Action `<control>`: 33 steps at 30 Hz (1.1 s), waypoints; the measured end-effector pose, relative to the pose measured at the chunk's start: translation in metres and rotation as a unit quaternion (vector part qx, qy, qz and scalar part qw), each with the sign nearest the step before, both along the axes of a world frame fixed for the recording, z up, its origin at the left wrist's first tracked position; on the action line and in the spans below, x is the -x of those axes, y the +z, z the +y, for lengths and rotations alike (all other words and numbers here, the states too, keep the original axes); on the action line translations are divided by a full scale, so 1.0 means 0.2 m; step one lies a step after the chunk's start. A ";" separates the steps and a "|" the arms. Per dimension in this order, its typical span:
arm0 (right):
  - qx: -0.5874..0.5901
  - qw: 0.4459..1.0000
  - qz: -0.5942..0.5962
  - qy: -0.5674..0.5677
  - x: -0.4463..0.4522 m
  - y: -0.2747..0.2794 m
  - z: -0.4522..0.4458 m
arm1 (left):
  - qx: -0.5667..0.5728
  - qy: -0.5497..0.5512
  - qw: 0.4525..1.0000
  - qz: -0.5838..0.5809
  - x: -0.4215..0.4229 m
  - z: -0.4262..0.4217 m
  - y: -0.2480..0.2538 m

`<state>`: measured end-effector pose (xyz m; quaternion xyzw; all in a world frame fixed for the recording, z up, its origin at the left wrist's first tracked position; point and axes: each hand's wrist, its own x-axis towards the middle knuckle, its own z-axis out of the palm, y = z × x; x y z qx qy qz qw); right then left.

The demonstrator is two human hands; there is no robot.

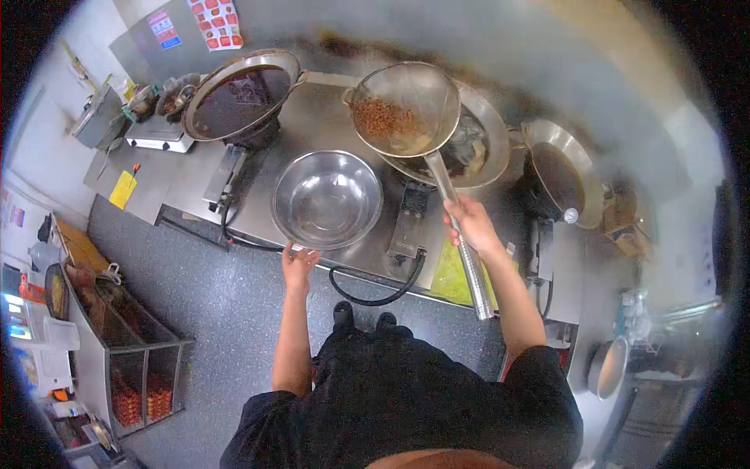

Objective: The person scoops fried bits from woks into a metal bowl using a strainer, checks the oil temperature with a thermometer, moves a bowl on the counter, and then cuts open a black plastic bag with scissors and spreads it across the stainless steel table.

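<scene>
My right hand is closed around the long metal handle of a strainer. Brown fried bits lie in the strainer's left side, and its bowl is over a large wok of dark liquid, covering part of it. My left hand is at the near rim of a shiny steel bowl, its fingers partly spread and touching the edge. Nothing shows inside that bowl, which stands on the steel counter.
Another wok of dark liquid stands at the back left, and a third pan at the right. A yellow-green cloth lies by the counter's front edge. A black hose loops off that edge. A wire-sided cabinet stands at the left.
</scene>
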<state>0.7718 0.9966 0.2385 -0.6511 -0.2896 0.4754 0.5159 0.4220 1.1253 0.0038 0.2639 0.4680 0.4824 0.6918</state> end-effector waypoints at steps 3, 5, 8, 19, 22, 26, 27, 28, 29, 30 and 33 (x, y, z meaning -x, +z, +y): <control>0.041 0.990 -0.129 0.041 0.08 -0.01 -0.06 | 0.011 0.012 0.999 0.034 0.09 -0.03 -0.07; 0.057 0.967 -0.238 0.068 0.13 -0.02 -0.12 | 0.030 0.018 0.997 0.070 0.17 -0.07 -0.14; -0.030 0.915 -0.389 0.104 0.17 -0.27 -0.22 | 0.097 0.044 0.987 0.122 0.32 -0.17 -0.29; 0.033 0.809 -0.544 0.218 0.15 -0.62 -0.16 | 0.189 -0.053 0.899 0.393 0.78 -0.77 -0.77; 0.052 0.817 -0.535 0.209 0.13 -0.62 -0.17 | 0.156 -0.062 0.879 0.446 1.11 -1.00 -1.34; 0.032 0.815 -0.532 0.226 0.11 -0.62 -0.17 | -0.276 -0.520 0.486 0.646 1.29 -1.12 -1.41; 0.033 0.813 -0.536 0.225 0.13 -0.62 -0.19 | -0.065 -0.504 0.620 0.597 1.28 -1.15 -1.45; 0.034 0.811 -0.540 0.224 0.14 -0.63 -0.19 | 0.184 -0.331 0.795 0.474 1.19 -1.15 -1.30; 0.011 0.821 -0.528 0.219 0.14 -0.64 -0.17 | 0.328 -0.125 0.842 0.410 1.05 -1.14 -1.02; -0.009 0.830 -0.514 0.216 0.14 -0.66 -0.17 | 0.329 -0.091 0.846 0.410 1.01 -1.13 -0.96; -0.036 0.846 -0.491 0.206 0.17 -0.72 -0.21 | 0.241 -0.123 0.853 0.447 1.02 -1.11 -1.15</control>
